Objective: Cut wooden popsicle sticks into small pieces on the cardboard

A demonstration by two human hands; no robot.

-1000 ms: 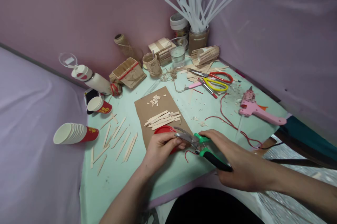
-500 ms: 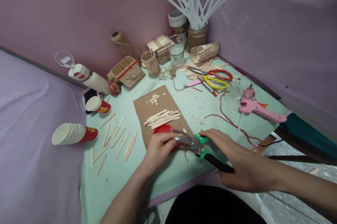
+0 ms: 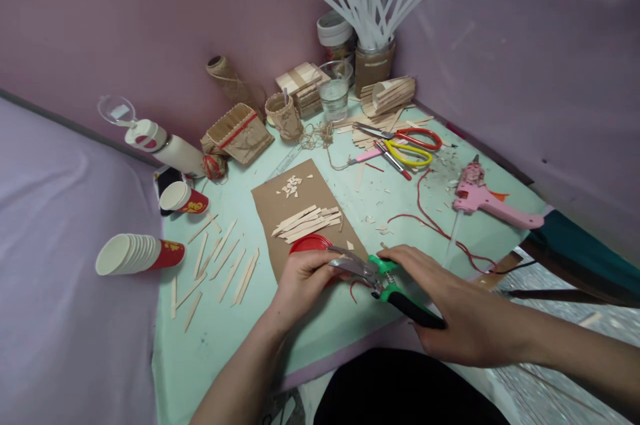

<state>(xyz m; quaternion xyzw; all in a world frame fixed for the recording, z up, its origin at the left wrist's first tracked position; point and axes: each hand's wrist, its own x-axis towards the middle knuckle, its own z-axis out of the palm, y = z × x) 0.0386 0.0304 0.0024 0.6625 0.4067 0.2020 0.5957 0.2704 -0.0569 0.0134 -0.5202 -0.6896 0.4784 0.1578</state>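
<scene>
My right hand [image 3: 445, 308] is wrapped around the green and black handles of pruning shears [image 3: 383, 282], whose jaws point left and stand slightly apart. My left hand [image 3: 303, 282] is closed in a pinch at the blade tips; a small pale end, apparently of a wooden stick, shows between the jaws, and the rest is hidden by the fingers. Just behind that hand lies a red lid or dish [image 3: 310, 243], partly covered. Cut wooden sticks [image 3: 307, 222] are heaped on a brown cardboard sheet [image 3: 265, 202], with small wood chips [image 3: 291, 186] farther back.
Loose sticks [image 3: 225, 258] and stacked paper cups [image 3: 130, 254] are on the left. To the right lie a pink glue gun [image 3: 493, 202], red cord [image 3: 435, 228] and scissors [image 3: 410, 153]. A water cup [image 3: 334, 98], a woven-look box [image 3: 243, 135] and a twine spool [image 3: 227, 78] stand behind.
The view has shifted very slightly. Both hands and the shears keep practically the same position, with the jaws still slightly apart.
</scene>
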